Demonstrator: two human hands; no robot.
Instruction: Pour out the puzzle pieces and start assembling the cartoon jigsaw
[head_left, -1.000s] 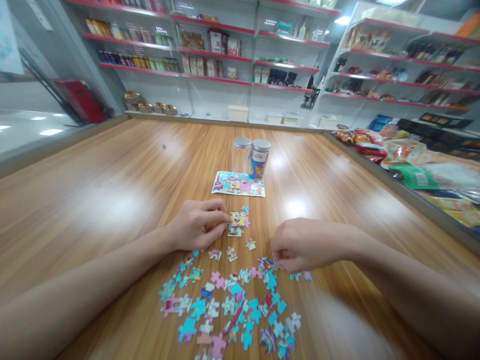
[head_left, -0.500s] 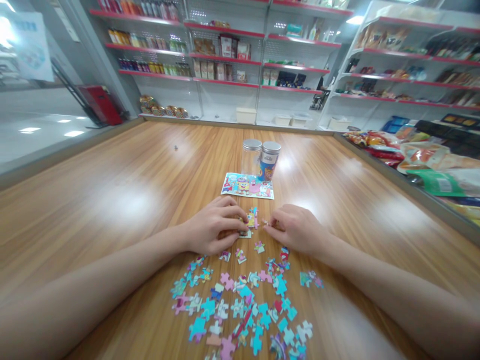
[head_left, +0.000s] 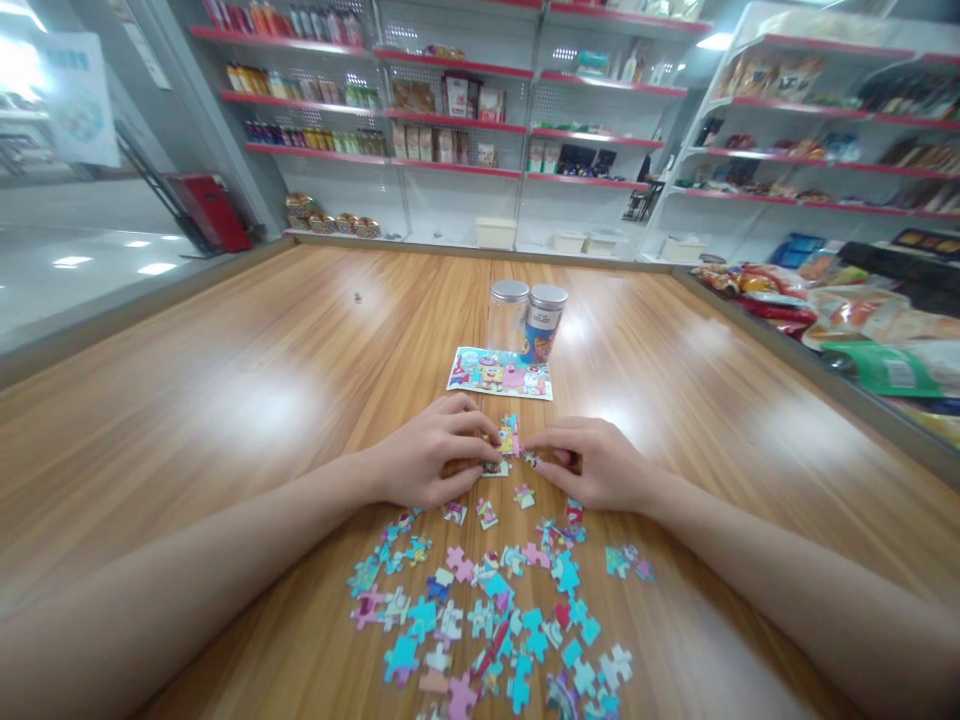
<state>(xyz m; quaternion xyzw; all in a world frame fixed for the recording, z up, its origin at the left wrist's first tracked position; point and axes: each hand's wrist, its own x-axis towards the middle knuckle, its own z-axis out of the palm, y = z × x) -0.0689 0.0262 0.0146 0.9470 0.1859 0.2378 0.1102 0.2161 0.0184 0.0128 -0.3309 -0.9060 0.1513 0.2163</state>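
Observation:
A small cluster of joined puzzle pieces (head_left: 508,434), yellow and pink, lies flat on the wooden table. My left hand (head_left: 439,450) rests at its left side, fingers curved and thumb bent in, the fingertips holding the cluster and covering part of it. From the right, my right hand (head_left: 592,462) pinches a small puzzle piece (head_left: 532,459) between thumb and forefinger, close beside the cluster. Loose pieces lie just below the hands, among them a pink and green piece (head_left: 524,495) and another piece (head_left: 487,513). Behind the cluster lies a printed picture sheet (head_left: 501,374) with cartoon figures.
Many loose puzzle pieces (head_left: 422,617) are spread near me. A clear jar (head_left: 507,318) and a blue labelled jar (head_left: 543,325), both with silver lids, stand behind the sheet. Packaged goods (head_left: 877,365) border the table's right side; stocked shelves (head_left: 450,120) stand beyond.
My right hand has come slightly left, its forefinger straighter and its piece closer to the cluster. My left hand stays on the cluster. The whole view has shifted a little.

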